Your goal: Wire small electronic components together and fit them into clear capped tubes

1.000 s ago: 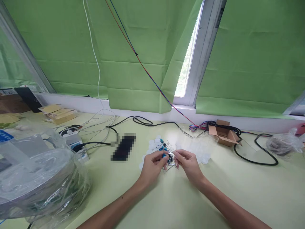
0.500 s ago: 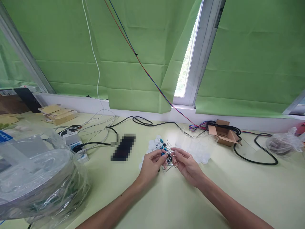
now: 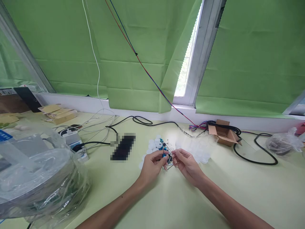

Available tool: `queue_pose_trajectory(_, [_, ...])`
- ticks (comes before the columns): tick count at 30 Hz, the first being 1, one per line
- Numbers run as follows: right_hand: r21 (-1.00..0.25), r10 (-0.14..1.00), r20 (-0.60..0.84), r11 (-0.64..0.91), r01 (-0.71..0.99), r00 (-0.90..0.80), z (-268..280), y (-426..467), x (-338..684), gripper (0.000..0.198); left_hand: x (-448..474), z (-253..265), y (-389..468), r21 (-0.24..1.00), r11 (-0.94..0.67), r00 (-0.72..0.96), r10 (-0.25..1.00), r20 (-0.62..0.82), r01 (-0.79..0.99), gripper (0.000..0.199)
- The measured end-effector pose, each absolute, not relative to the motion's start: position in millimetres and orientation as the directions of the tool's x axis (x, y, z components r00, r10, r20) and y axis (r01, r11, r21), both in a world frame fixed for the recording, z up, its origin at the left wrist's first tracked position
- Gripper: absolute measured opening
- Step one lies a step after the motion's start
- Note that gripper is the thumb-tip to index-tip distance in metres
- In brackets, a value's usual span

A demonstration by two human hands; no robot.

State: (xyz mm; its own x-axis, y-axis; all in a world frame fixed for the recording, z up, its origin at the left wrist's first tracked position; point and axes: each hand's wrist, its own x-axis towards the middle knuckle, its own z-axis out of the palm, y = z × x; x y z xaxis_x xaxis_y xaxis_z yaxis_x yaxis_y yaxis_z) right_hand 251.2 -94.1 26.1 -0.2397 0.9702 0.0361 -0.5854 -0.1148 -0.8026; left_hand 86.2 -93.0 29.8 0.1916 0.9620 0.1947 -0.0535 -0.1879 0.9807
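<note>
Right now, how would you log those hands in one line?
left hand: at small-parts pile; right hand: there too, close to left; anything held: too small to identify; nearby: whitish discs, open cardboard box

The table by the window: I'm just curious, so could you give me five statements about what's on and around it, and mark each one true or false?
1. The cardboard box stands open. True.
2. The right hand is inside that box. False: it is near the left hand, at the pile of small parts.
3. The window blinds are red. False: they are green.
4. Clear plastic lies around the big round reel. True.
5. A dark rectangle lies left of the hands in the picture. True.
</note>
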Motion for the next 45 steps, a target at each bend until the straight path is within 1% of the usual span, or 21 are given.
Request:
queue_pose_trajectory(8, [-0.808,0.968,0.04,-0.115,-0.578,-0.248,24.3,-94.2,252.9,0.028,87.1,25.1,-93.7,0.968,-0.246,0.215,0.944,0.249,-0.042,0.023])
queue_pose_trajectory(20, [-0.771,0.967,-0.018,-0.176,-0.612,-0.255,23.7,-92.3,251.3,0.031,87.2,25.1,-95.8,0.953,-0.303,0.236,0.924,0.301,-0.026,0.021])
queue_pose_trajectory(31, [-0.7,0.955,-0.038,-0.235,-0.675,-0.293,25.9,-94.4,249.7,0.025,86.9,28.6,-96.8,0.946,-0.322,0.231,0.919,0.32,-0.027,0.019])
queue_pose_trajectory(41, [-0.692,0.959,-0.09,-0.253,-0.676,-0.268,22.7,-94.3,249.1,0.027,87.9,27.6,-96.1,0.956,-0.291,0.212,0.933,0.291,-0.031,0.019])
queue_pose_trajectory(45, [-0.754,0.974,-0.063,-0.189,-0.63,-0.216,24.3,-94.0,249.6,0.031,87.6,29.4,-95.6,0.97,-0.238,0.19,0.951,0.243,-0.048,0.02])
